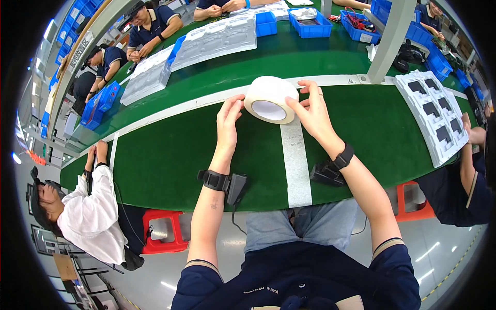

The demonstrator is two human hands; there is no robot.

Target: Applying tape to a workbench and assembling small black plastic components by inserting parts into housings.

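Observation:
A wide roll of white tape (269, 93) is between my two hands over the far part of the green table, its core opening tilted toward me. My left hand (229, 116) has its bent fingers and thumb against the roll's left side. On the right side, the thumb of my right hand (315, 113) presses near the core while its forefinger reaches along the upper edge. Whether the roll rests on the table or is lifted cannot be made out. Both wrists carry black straps with small black devices.
A white strip (297, 175) runs from the roll to the table's near edge. A grey tray with dark parts (431, 111) lies at right by a co-worker's hand. A metal post (386, 46) stands behind. Blue bins (310, 25) and grey trays (217, 44) lie farther back. At left sits a person in white (90, 206).

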